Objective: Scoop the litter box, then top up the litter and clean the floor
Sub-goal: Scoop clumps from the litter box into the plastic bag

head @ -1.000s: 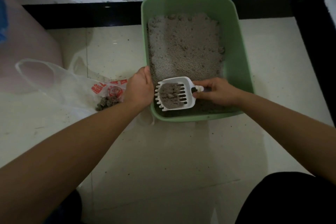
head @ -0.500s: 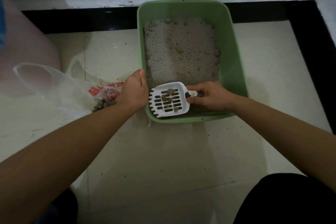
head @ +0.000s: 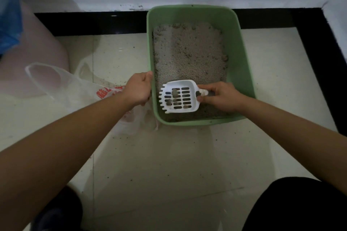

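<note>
A green litter box [head: 242,58] stands on the floor against the wall, with grey litter [head: 187,52] inside. My right hand [head: 221,96] grips the handle of a white slotted scoop [head: 178,97] held over the near end of the box. A few small grey clumps lie in the scoop. My left hand [head: 138,88] grips the box's left rim. A clear plastic bag with red print [head: 78,90] lies on the floor left of the box.
A large pale sack [head: 35,43] with a blue piece [head: 9,15] stands at the far left. Black border tiles [head: 311,43] run along the wall and right side. Litter grains speckle the cream floor [head: 169,165] around the box. My dark-clothed knee [head: 300,206] is at bottom right.
The loose litter has sifted out of the scoop, leaving a few clumps. The scoop stays over the box's near end, and my left hand keeps its hold on the rim.
</note>
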The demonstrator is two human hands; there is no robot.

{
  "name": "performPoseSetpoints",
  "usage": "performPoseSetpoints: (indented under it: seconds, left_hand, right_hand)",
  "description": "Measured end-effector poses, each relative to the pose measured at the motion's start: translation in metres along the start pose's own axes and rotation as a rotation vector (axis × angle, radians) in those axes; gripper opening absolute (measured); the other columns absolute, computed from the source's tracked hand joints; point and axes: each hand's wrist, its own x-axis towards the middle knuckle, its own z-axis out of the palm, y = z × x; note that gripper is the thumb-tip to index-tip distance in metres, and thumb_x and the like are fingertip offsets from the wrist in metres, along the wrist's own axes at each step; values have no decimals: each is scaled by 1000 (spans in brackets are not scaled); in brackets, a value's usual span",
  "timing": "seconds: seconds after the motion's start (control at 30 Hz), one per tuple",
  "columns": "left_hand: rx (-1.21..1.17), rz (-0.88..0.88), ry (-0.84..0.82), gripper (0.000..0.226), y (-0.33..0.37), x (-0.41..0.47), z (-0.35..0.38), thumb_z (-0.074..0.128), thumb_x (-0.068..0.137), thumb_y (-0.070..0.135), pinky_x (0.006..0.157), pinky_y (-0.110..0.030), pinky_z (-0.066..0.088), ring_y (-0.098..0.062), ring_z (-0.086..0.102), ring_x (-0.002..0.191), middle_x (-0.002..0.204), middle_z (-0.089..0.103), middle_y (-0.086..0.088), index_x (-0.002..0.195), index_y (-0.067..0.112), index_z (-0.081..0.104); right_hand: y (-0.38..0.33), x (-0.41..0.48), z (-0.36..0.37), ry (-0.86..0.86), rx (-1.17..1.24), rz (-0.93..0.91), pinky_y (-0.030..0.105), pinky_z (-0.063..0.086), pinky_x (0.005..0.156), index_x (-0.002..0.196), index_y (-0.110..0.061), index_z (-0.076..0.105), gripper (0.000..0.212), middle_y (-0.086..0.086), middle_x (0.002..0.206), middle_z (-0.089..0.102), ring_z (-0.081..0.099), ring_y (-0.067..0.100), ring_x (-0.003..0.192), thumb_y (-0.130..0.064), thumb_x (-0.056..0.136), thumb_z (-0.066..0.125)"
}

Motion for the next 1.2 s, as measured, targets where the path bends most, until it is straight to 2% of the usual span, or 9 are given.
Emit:
performPoseSetpoints:
  seconds: [0.1,0.27,0.4,0.6,0.73,0.83,0.9,1.07,1.2]
  left_hand:
    - [70,24,-33,48,1,-3,-6,30,105,38,42,-24,39,-23,47,45,59,51,-12,68,11,46]
    - [399,144,16,54,-23,-8,-48,23,103,50,69,-32,44,-22,60,72,83,68,-7,102,14,64]
    - [917,397,125,50,-57,-24,-108,21,103,44,64,-37,45,-27,54,73,78,63,-8,82,16,57]
    - [1301,492,-78,49,-104,-57,-159,29,85,44,77,-37,39,-22,56,83,90,67,-3,97,18,68]
    - [1381,593,-110,34,-108,-69,-158,37,82,40,71,-37,38,-24,49,67,65,55,-3,72,16,60]
    - [1380,639,-125,30,-105,-72,-154,39,81,36,66,-36,37,-25,44,59,57,47,-3,62,16,50]
    - [1369,665,-119,30,-103,-70,-152,38,81,34,65,-36,36,-24,43,58,56,46,-3,60,17,49]
    - [1331,682,-114,32,-98,-62,-149,37,81,34,63,-35,38,-24,45,56,54,49,-2,58,17,50]
    - [1251,698,-101,27,-89,-54,-136,42,82,30,62,-34,41,-25,50,57,57,56,-4,65,16,57]
  right_hand:
    - [-10,-2,-5,2,-46,7,45,39,105,129,-48,59,39,-16,86,69,60,10,91,-46,91,63]
    - [-21,-5,-22,18,145,32,41,45,106,126,-49,61,38,-12,110,73,65,11,106,-40,90,68]
    - [-49,-4,-37,65,230,3,38,44,108,130,-42,61,40,-16,114,70,62,4,107,-41,91,67]
    - [-119,9,-30,313,45,-109,48,50,96,126,-51,59,39,-11,111,73,68,18,98,-56,89,52]
    - [-173,14,-3,453,-533,-333,41,43,89,119,-28,64,33,2,93,73,65,28,86,-42,94,47]
    - [-195,17,36,370,-1030,-628,36,41,79,125,-14,61,37,6,86,72,62,26,82,-24,89,59]
    - [-199,15,50,309,-1192,-702,35,40,75,124,-8,62,39,6,83,72,61,26,79,-16,86,62]
    - [-185,24,37,510,-1159,-667,35,43,76,130,-11,62,48,8,83,73,64,28,79,-21,84,66]
    - [-159,22,14,568,-772,-503,36,40,74,123,-20,68,43,7,75,72,64,28,71,-35,83,63]
